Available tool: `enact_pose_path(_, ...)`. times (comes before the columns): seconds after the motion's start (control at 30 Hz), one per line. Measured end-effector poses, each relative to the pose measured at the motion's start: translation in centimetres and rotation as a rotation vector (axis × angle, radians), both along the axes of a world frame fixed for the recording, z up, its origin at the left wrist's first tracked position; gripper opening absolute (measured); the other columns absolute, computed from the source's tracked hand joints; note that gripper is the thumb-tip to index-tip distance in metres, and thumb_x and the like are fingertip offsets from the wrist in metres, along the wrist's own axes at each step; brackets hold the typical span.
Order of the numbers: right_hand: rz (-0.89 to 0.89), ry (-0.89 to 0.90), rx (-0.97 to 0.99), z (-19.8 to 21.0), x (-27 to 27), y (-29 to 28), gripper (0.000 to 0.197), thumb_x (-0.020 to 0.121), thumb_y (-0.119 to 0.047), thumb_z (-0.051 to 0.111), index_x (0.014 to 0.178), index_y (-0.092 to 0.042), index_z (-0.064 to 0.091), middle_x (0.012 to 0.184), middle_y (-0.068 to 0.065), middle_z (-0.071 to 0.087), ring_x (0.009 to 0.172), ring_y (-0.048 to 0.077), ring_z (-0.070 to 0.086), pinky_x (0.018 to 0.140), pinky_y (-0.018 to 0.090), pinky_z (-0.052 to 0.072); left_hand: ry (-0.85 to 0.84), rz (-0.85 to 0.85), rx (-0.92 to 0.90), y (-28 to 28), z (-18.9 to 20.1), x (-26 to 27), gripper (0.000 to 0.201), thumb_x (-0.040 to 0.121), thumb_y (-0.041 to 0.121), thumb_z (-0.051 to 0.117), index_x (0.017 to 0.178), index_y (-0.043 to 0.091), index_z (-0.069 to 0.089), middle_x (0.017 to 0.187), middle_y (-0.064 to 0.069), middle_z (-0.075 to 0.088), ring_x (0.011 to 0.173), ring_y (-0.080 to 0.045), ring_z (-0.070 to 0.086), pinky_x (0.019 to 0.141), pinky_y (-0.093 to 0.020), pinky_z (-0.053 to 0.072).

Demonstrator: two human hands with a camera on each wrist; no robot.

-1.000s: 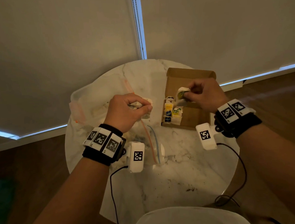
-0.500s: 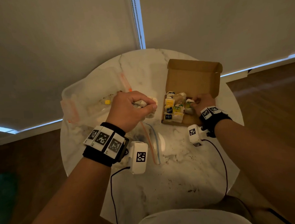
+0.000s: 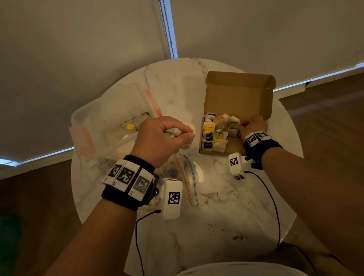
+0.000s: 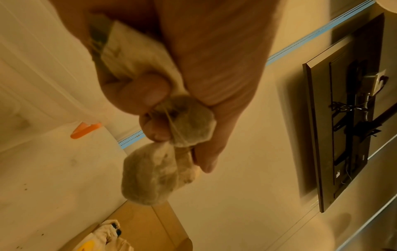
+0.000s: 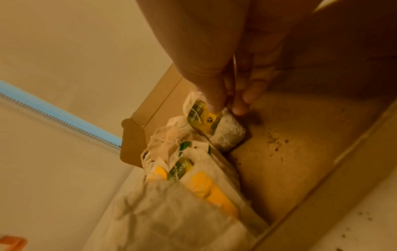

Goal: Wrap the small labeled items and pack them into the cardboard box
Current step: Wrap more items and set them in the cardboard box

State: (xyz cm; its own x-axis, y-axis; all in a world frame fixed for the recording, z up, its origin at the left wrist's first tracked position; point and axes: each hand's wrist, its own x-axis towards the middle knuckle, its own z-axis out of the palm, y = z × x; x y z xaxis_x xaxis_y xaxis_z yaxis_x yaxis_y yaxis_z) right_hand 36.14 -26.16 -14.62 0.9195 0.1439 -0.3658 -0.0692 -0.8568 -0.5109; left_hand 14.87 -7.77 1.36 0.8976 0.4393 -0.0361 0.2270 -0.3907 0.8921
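An open cardboard box (image 3: 237, 93) sits on the round marble table, its left side filled with several wrapped tea bags (image 3: 214, 134) bearing yellow, green and blue labels. My right hand (image 3: 252, 125) is down inside the box (image 5: 300, 161) and pinches a wrapped tea bag with a green label (image 5: 211, 122) standing beside the packed row (image 5: 193, 169). My left hand (image 3: 166, 136) hovers left of the box, its fingers curled round a bunch of unwrapped tea bags (image 4: 182, 122), one dangling (image 4: 150, 175) by its string.
A clear plastic tub (image 3: 105, 124) with orange clips stands at the table's left, a small yellow tag (image 3: 130, 126) inside it. A zip bag (image 3: 189, 179) lies on the table (image 3: 222, 219) between my wrists. Tea crumbs are scattered on the marble. Cables trail from both wrists.
My right hand carried the green-labelled tea bag down from above the box and now sets it next to the packed row. The left hand has stayed where it was.
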Motion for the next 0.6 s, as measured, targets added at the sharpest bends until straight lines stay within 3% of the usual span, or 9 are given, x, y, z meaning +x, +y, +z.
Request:
enact_pose_path(0.07, -0.044, 0.006, 0.026, -0.1, 0.1, 0.2, 0.015, 0.086, -0.017, 0.069, 0.098, -0.01, 0.076, 0.094, 0.013, 0.074, 0.088, 0.03, 0.068, 0.08, 0.03, 0.055, 0.005, -0.003, -0.006, 0.1, -0.2, 0.0, 0.009, 0.077, 0.014, 0.083, 0.083, 0.011, 0.079, 0.084, 0.002, 0.074, 0.066, -0.003, 0.065, 0.06, -0.017, 0.047)
enact_pose_path(0.17, -0.112, 0.052, -0.009, -0.2, 0.0, 0.2, 0.021, 0.085, -0.025, 0.073, 0.092, -0.006, 0.074, 0.09, 0.011, 0.073, 0.085, 0.028, 0.068, 0.071, 0.026, 0.05, 0.003, -0.005, -0.01, 0.2, -0.3, 0.0, 0.009, 0.077, 0.014, 0.083, 0.083, 0.01, 0.079, 0.082, 0.001, 0.074, 0.065, -0.003, 0.064, 0.061, -0.018, 0.046)
enact_pose_path(0.3, -0.123, 0.069, -0.077, -0.4, 0.1, 0.5, 0.026, 0.089, -0.033, 0.067, 0.098, -0.01, 0.073, 0.101, 0.009, 0.073, 0.092, 0.026, 0.069, 0.067, 0.024, 0.049, 0.001, -0.007, -0.007, 0.3, -0.3, 0.0, 0.009, 0.077, 0.013, 0.083, 0.083, 0.009, 0.079, 0.082, 0.001, 0.074, 0.064, -0.002, 0.064, 0.059, -0.015, 0.046)
enact_pose_path(0.43, -0.028, 0.057, -0.046, -0.8, 0.2, 1.0, 0.022, 0.095, -0.024, 0.058, 0.106, -0.013, 0.074, 0.111, 0.009, 0.07, 0.101, 0.031, 0.066, 0.087, 0.037, 0.056, -0.005, -0.003, -0.014, 0.3, -0.4, -0.1, 0.008, 0.077, 0.012, 0.083, 0.083, 0.009, 0.079, 0.081, 0.0, 0.074, 0.064, -0.002, 0.063, 0.058, -0.016, 0.046)
enact_pose_path(0.6, 0.056, 0.064, -0.076, 1.2, -0.9, 0.3, 0.025, 0.095, -0.021, 0.055, 0.108, -0.005, 0.07, 0.109, 0.017, 0.069, 0.102, 0.034, 0.065, 0.088, 0.039, 0.054, -0.013, 0.005, -0.03, 0.4, -0.4, -0.3, 0.008, 0.077, 0.013, 0.083, 0.083, 0.01, 0.079, 0.081, 0.0, 0.074, 0.064, -0.006, 0.064, 0.058, -0.019, 0.046)
